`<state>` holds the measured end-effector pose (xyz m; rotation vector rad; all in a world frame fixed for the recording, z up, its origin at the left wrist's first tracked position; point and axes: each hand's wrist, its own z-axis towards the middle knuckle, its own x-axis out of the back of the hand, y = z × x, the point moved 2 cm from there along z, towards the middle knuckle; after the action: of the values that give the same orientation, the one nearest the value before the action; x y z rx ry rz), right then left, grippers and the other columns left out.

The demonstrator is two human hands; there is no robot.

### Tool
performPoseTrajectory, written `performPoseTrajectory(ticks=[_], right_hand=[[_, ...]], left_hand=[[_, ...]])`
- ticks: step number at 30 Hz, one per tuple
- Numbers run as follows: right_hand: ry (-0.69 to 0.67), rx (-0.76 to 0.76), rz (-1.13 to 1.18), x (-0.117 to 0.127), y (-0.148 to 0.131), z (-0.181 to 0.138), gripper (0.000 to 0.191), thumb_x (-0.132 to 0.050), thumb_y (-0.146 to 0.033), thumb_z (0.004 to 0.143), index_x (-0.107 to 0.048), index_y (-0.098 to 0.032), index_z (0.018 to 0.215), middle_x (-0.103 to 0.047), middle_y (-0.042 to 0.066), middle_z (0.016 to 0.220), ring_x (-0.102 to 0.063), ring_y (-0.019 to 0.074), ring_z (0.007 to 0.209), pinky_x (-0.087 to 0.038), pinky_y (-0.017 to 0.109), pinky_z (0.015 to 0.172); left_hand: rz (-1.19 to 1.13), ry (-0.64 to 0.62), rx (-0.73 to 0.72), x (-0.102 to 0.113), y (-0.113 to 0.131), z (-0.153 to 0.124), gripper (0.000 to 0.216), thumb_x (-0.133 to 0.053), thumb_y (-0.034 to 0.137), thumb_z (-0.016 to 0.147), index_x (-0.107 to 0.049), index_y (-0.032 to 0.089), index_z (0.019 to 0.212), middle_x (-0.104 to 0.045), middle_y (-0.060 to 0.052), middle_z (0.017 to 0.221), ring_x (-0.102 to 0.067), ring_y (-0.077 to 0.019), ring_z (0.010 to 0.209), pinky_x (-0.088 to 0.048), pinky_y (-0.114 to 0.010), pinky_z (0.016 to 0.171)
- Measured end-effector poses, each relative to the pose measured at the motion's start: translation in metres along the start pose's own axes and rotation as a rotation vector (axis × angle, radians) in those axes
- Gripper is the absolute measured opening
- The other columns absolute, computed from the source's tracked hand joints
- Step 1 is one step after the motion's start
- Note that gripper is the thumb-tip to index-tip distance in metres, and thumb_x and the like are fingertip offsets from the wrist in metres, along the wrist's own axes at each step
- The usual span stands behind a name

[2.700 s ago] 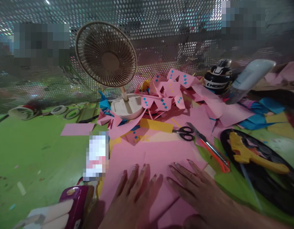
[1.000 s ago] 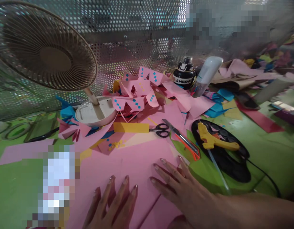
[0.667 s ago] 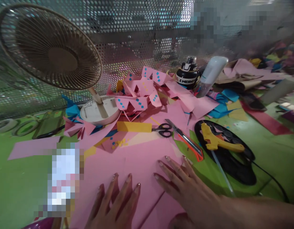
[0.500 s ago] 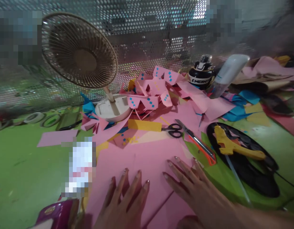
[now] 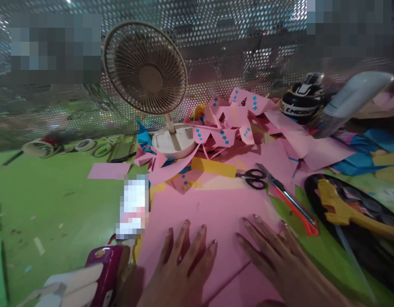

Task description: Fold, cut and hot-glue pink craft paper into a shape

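Observation:
A large sheet of pink paper [image 5: 197, 209] lies in front of me on the green table. My left hand [image 5: 186, 264] rests on it palm down, fingers spread, holding nothing. To its right, my right hand [image 5: 276, 256] also lies flat on the pink paper with its fingers apart. A dark line, an edge or fold, runs across the paper between the hands. An orange box cutter [image 5: 293, 202] lies beyond my right hand. Black-handled scissors [image 5: 256, 178] lie past the paper's far edge, their blades hidden by a yellow paper strip [image 5: 214, 166].
A small fan [image 5: 146, 72] stands at the back, beside a heap of pink paper cutouts [image 5: 225, 123]. A yellow glue gun [image 5: 337, 207] sits on a black tray [image 5: 312, 183] at right. A black bottle [image 5: 302, 100] stands behind. A purple object [image 5: 110, 268] is near left; tape rolls [image 5: 85, 145] lie far left.
The view has turned left, so everything appears shifted to the right. Both hands still lie flat on the pink paper with spread fingers.

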<state>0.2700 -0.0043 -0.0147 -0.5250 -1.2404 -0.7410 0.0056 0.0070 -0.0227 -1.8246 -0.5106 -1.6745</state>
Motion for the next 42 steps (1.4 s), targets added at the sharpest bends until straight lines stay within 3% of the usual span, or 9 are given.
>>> performPoseTrajectory(ticks=[7, 13, 16, 20, 23, 27, 30, 35, 42], right_hand=[[0.022, 0.012, -0.030, 0.003, -0.003, 0.001, 0.095, -0.039, -0.077, 0.081, -0.027, -0.016, 0.152, -0.046, 0.018, 0.146, -0.036, 0.0404, 0.134, -0.026, 0.064, 0.106], [-0.094, -0.034, 0.061, -0.001, -0.004, -0.004, 0.093, -0.039, -0.078, 0.081, -0.021, -0.020, 0.153, -0.032, 0.017, 0.154, -0.021, 0.0401, 0.141, -0.021, 0.068, 0.106], [-0.151, -0.056, 0.095, 0.000, -0.003, -0.004, 0.092, -0.038, -0.078, 0.082, -0.022, -0.021, 0.153, -0.027, 0.018, 0.156, -0.018, 0.0401, 0.142, -0.019, 0.070, 0.106], [-0.200, -0.033, 0.122, 0.003, 0.000, -0.002, 0.092, -0.036, -0.079, 0.082, -0.025, -0.020, 0.152, -0.025, 0.020, 0.156, -0.019, 0.0407, 0.142, -0.015, 0.072, 0.106], [-0.245, -0.033, 0.163, 0.006, 0.001, -0.001, 0.094, -0.036, -0.079, 0.082, -0.026, -0.017, 0.152, -0.023, 0.022, 0.156, -0.018, 0.0427, 0.142, -0.020, 0.070, 0.106], [-0.278, -0.053, 0.181, 0.008, 0.000, 0.000, 0.092, -0.036, -0.077, 0.083, -0.024, -0.018, 0.152, -0.020, 0.021, 0.157, -0.015, 0.0425, 0.144, -0.019, 0.071, 0.106], [-0.291, -0.067, 0.181, 0.007, -0.001, 0.000, 0.091, -0.036, -0.076, 0.084, -0.022, -0.018, 0.152, -0.018, 0.020, 0.157, -0.013, 0.0424, 0.144, -0.017, 0.074, 0.105], [-0.306, -0.077, 0.180, 0.003, 0.000, -0.002, 0.090, -0.036, -0.077, 0.083, -0.020, -0.022, 0.153, -0.015, 0.017, 0.158, -0.011, 0.0410, 0.145, -0.015, 0.074, 0.106], [-0.292, -0.071, 0.193, 0.002, 0.001, -0.003, 0.092, -0.037, -0.077, 0.083, -0.011, -0.025, 0.154, -0.011, 0.015, 0.159, -0.009, 0.0396, 0.145, -0.013, 0.071, 0.109]], left_hand=[[-0.130, -0.149, -0.020, 0.018, 0.000, 0.005, 0.094, -0.069, 0.053, 0.080, -0.009, 0.042, 0.151, -0.007, -0.014, 0.160, -0.013, -0.0523, 0.139, -0.021, -0.078, 0.097], [-0.224, -0.048, -0.103, 0.033, -0.006, 0.006, 0.105, -0.044, 0.088, 0.070, -0.016, 0.029, 0.153, -0.007, -0.018, 0.159, -0.010, -0.0474, 0.142, -0.005, -0.075, 0.104], [-0.269, -0.060, -0.177, 0.043, -0.007, 0.011, 0.097, -0.035, 0.086, 0.076, -0.023, 0.025, 0.152, -0.017, -0.014, 0.158, -0.015, -0.0373, 0.144, -0.005, -0.065, 0.112], [-0.364, -0.183, -0.208, 0.052, -0.004, 0.018, 0.095, -0.035, 0.082, 0.082, -0.032, 0.014, 0.149, -0.031, -0.017, 0.153, -0.031, -0.0309, 0.140, -0.024, -0.047, 0.115], [-0.414, -0.182, -0.134, 0.057, 0.005, 0.024, 0.093, -0.031, 0.081, 0.084, -0.037, 0.013, 0.146, -0.036, -0.020, 0.150, -0.036, -0.0335, 0.137, -0.030, -0.049, 0.111], [-0.421, -0.101, -0.002, 0.060, 0.031, 0.031, 0.094, -0.037, 0.087, 0.075, -0.037, 0.026, 0.147, -0.047, -0.016, 0.142, -0.042, -0.0386, 0.130, -0.036, -0.058, 0.102], [-0.353, -0.108, 0.124, 0.056, 0.054, 0.039, 0.112, -0.036, 0.094, 0.065, -0.039, 0.016, 0.146, -0.046, -0.024, 0.138, -0.041, -0.0458, 0.126, -0.033, -0.065, 0.099], [-0.294, -0.155, 0.230, 0.042, 0.077, 0.043, 0.136, -0.029, 0.101, 0.053, -0.028, 0.005, 0.150, -0.029, -0.036, 0.147, -0.023, -0.0566, 0.134, -0.023, -0.072, 0.100], [-0.359, -0.193, 0.176, 0.039, 0.068, 0.019, 0.134, -0.026, 0.099, 0.058, -0.022, 0.001, 0.150, -0.016, -0.038, 0.149, -0.009, -0.0525, 0.139, -0.017, -0.070, 0.106]])
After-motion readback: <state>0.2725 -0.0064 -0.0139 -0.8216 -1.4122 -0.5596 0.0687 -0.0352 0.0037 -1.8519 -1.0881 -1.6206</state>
